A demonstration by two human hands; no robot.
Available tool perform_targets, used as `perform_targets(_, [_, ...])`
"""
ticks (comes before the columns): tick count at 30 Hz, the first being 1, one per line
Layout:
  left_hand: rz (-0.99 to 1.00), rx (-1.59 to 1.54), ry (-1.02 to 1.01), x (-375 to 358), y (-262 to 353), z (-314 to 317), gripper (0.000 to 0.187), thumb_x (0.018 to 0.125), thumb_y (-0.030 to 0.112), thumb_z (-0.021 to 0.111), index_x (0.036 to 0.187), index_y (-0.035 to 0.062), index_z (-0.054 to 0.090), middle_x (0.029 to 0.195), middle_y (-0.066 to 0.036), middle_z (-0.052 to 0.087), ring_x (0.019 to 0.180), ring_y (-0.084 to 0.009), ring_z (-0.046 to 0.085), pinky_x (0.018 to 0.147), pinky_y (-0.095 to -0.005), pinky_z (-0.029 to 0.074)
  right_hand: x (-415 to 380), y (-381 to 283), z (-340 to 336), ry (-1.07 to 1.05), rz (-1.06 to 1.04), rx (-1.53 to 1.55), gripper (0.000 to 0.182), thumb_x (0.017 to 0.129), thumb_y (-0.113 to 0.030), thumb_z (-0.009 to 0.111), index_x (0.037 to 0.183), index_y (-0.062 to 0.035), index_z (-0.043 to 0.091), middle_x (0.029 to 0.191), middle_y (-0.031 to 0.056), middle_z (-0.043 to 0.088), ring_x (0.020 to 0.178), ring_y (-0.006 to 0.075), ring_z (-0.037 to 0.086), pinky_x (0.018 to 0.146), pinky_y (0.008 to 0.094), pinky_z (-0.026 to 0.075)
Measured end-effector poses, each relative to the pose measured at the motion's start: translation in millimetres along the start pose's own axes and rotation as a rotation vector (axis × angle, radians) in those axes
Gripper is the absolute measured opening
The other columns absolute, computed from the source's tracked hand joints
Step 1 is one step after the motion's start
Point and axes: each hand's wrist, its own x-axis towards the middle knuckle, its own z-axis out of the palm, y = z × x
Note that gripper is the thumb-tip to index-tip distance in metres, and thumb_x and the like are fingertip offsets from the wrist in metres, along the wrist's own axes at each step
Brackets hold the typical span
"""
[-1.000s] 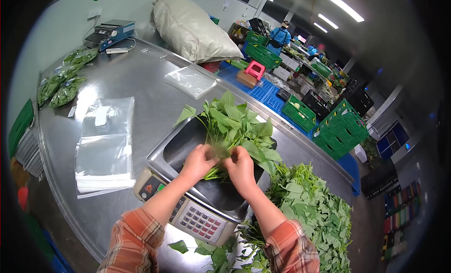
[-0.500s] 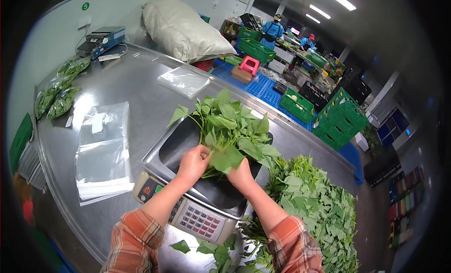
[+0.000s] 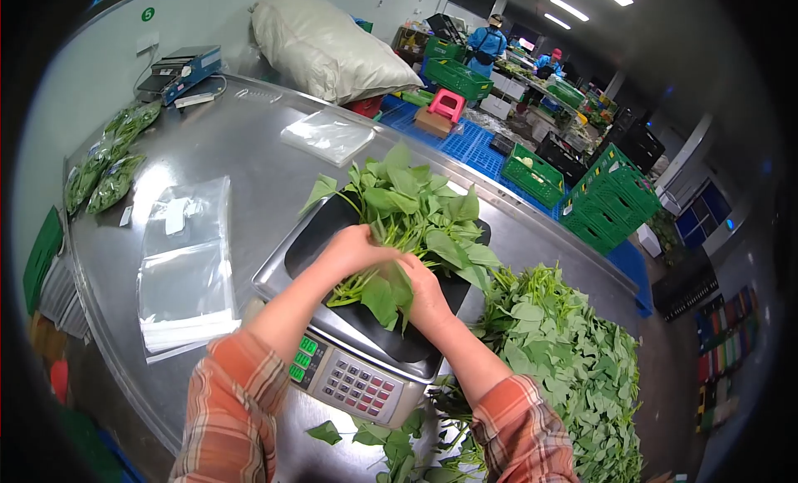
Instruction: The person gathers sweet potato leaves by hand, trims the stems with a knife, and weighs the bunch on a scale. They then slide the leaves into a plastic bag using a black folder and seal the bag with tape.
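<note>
A bunch of leafy greens (image 3: 416,200) lies in the black pan of a weighing scale (image 3: 357,387), whose green digits are lit. My left hand (image 3: 356,248) is closed on the stems from the left side. Close against it, my right hand (image 3: 422,296) has its fingers closed round stems and a few leaves at the lower end of the bunch. A large heap of the same greens (image 3: 565,358) lies right of the scale. Loose leaves (image 3: 370,433) are scattered below it.
Clear plastic bags (image 3: 187,275) lie on the steel table (image 3: 108,283), with more bags (image 3: 328,136) behind. Bagged greens (image 3: 112,163) and another device (image 3: 183,71) are at the left. Beyond stand a big white sack (image 3: 324,46), green crates (image 3: 611,200) and two people in blue (image 3: 486,44).
My left hand has moved up and right over the stems, and my hands have come together. The scale's lit digits now show. The view has shifted slightly.
</note>
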Motion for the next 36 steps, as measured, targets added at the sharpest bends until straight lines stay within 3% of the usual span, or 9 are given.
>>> perform_targets(10, [0.052, 0.258, 0.019, 11, 6, 10, 0.049, 0.058, 0.038, 0.076, 0.085, -0.0014, 0.064, 0.082, -0.02, 0.065, 0.077, -0.0326, 0.063, 0.071, -0.0394, 0.049, -7, -19, 5, -0.159, -0.38, -0.106, 0.015, 0.072, -0.004, 0.059, 0.087, -0.0027, 0.054, 0.09, 0.0133, 0.057, 0.079, 0.0305, 0.058, 0.069, 0.0368, 0.049])
perform_targets(12, [0.091, 0.307, 0.026, 18, -1, 15, 0.05, 0.059, 0.038, 0.076, 0.084, -0.0031, 0.063, 0.079, -0.02, 0.064, 0.072, -0.0305, 0.064, 0.067, -0.0392, 0.05, -12, -80, 11, -0.512, 0.16, 0.293, 0.017, 0.075, -0.003, 0.055, 0.092, -0.005, 0.056, 0.087, 0.0159, 0.054, 0.081, 0.0323, 0.054, 0.069, 0.0388, 0.046])
perform_targets(13, [0.026, 0.256, -0.045, 17, 7, 12, 0.054, 0.06, 0.038, 0.077, 0.087, -0.0049, 0.061, 0.076, -0.019, 0.064, 0.067, -0.0293, 0.064, 0.064, -0.0389, 0.05, -36, -82, 43, -0.394, -0.295, 0.307, 0.017, 0.077, -0.006, 0.053, 0.094, -0.0044, 0.056, 0.084, 0.0168, 0.055, 0.081, 0.0308, 0.055, 0.07, 0.0402, 0.046])
perform_targets(16, [-0.04, 0.103, -0.108, 0, 31, -6, 0.065, 0.061, 0.037, 0.079, 0.097, -0.0102, 0.053, 0.073, -0.018, 0.061, 0.056, -0.0278, 0.062, 0.055, -0.0365, 0.05, -71, -160, 5, -1.568, -0.092, 0.129, 0.032, 0.081, -0.015, 0.051, 0.11, -0.0006, 0.053, 0.086, 0.0159, 0.059, 0.086, 0.0277, 0.059, 0.073, 0.0397, 0.047])
perform_targets(18, [-0.099, 0.127, -0.033, -11, 45, -21, 0.062, 0.062, 0.033, 0.081, 0.099, -0.0071, 0.051, 0.076, -0.015, 0.06, 0.057, -0.024, 0.06, 0.056, -0.0338, 0.049, -118, -153, 9, -1.649, -0.438, 0.73, 0.03, 0.086, -0.032, 0.059, 0.084, -0.0038, 0.067, 0.073, 0.0154, 0.065, 0.063, 0.0227, 0.059, 0.062, 0.0352, 0.047])
perform_targets(21, [0.363, 0.239, 0.52, -17, 55, -23, 0.029, 0.077, 0.02, 0.069, 0.086, -0.0015, 0.053, 0.065, -0.009, 0.055, 0.061, -0.0182, 0.053, 0.06, -0.032, 0.044, -96, -137, -128, -0.99, 0.458, 0.442, 0.035, 0.088, -0.027, 0.052, 0.115, -0.0055, 0.056, 0.095, 0.0116, 0.063, 0.079, 0.0264, 0.061, 0.072, 0.0338, 0.049])
perform_targets(25, [0.421, -0.083, 0.07, -41, 138, 39, 0.023, 0.082, 0.019, 0.064, 0.08, -0.0026, 0.057, 0.068, -0.012, 0.057, 0.063, -0.0229, 0.054, 0.062, -0.0333, 0.044, -128, -14, -203, 0.226, 0.621, -0.349, 0.039, 0.09, -0.029, 0.052, 0.114, 0.0015, 0.056, 0.111, 0.0199, 0.058, 0.103, 0.0301, 0.057, 0.089, 0.0362, 0.045])
perform_targets(30, [0.167, 0.334, -0.163, 1, 166, 200, 0.061, 0.087, 0.053, 0.049, 0.119, 0.0012, 0.055, 0.11, -0.015, 0.062, 0.1, -0.0263, 0.06, 0.085, -0.0389, 0.047, -154, 63, -230, 0.025, 1.156, -0.707, 0.085, 0.084, -0.064, 0.04, 0.117, 0.0141, 0.05, 0.135, 0.0313, 0.034, 0.126, 0.0427, 0.035, 0.105, 0.0424, 0.029])
perform_targets(36, [-0.504, -0.647, -0.651, 27, 130, 284, 0.071, 0.088, 0.062, 0.04, 0.125, 0.0026, 0.05, 0.119, -0.015, 0.057, 0.104, -0.0259, 0.057, 0.087, -0.0378, 0.046, -167, 65, -229, -0.034, 1.066, -0.618, 0.085, 0.083, -0.069, 0.037, 0.127, 0.0031, 0.048, 0.142, 0.0312, 0.022, 0.135, 0.0408, 0.018, 0.111, 0.0417, 0.017])
